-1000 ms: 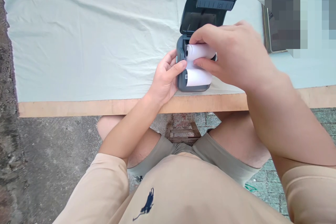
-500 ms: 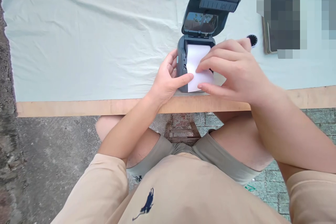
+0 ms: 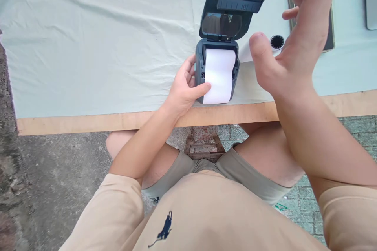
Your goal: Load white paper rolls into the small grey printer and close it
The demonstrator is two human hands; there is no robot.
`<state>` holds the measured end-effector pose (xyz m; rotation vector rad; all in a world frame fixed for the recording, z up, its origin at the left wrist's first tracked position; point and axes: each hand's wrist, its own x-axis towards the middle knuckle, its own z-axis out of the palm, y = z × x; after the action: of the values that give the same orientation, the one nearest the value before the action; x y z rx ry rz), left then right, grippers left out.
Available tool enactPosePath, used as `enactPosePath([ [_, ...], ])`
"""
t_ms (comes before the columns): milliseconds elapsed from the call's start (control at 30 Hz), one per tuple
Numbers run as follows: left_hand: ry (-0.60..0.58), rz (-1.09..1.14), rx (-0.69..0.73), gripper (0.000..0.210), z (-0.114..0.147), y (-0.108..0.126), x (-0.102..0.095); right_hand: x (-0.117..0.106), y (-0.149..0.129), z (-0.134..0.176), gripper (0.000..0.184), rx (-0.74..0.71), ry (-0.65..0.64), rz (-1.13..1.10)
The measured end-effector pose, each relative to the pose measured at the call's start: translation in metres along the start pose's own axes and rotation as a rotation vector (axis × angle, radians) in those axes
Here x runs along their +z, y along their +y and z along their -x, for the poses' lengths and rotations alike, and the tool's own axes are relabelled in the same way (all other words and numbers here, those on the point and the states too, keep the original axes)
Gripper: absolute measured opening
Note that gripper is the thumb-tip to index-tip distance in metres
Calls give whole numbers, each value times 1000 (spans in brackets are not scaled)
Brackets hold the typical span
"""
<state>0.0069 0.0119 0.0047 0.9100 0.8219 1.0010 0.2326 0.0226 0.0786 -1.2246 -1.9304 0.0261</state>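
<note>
A dark grey portable receipt printer (image 3: 199, 60) lies near the table's front edge, its lid (image 3: 206, 23) swung up and back. White paper (image 3: 219, 70) fills the bay and its loose end hangs over the front. My left hand (image 3: 185, 86) grips the printer's left side, fingers along the casing and thumb pressed on the paper. To the right of the printer, my right hand (image 3: 303, 39) is raised above the table with thumb and fingers apart, holding nothing. Beneath it, a white roll with a black, ring-marked end (image 3: 277, 42) is partly hidden by the thumb.
A dark flat device (image 3: 330, 35) lies behind my right hand, mostly covered by it. The corner of a grey object (image 3: 371, 4) shows at the far right. Pale, creased cloth (image 3: 103, 47) covers the table, with a bare wooden front edge (image 3: 88, 122).
My right hand has let go of the paper and risen away to the right, its fingers spreading. The left hand stays on the printer, thumb still on the paper.
</note>
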Motion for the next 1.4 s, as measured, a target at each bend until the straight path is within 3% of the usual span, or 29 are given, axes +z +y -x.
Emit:
enactPosePath([
  [267, -3, 15, 1, 84, 1, 0, 2, 3, 6, 3, 45, -23, 2, -34],
  [433, -22, 15, -5, 93, -2, -3, -2, 5, 15, 8, 39, -47, -237, 99],
  [533, -33, 34, 0, 96, -3, -4, -3, 2, 17, 8, 55, 15, -389, 85],
  [667, -7, 92, -14, 84, 0, 0, 3, -2, 16, 8, 66, 19, -409, 35],
  [833, 37, 94, -27, 69, 3, 7, 10, -5, 15, 6, 73, 82, -546, -5],
  [1233, 22, 73, -16, 70, 2, 8, 10, -3, 13, 5, 71, 106, -548, 7],
  [1400, 63, 121, -20, 54, 1, 6, 10, -3, 13, 7, 62, 105, -538, -1],
])
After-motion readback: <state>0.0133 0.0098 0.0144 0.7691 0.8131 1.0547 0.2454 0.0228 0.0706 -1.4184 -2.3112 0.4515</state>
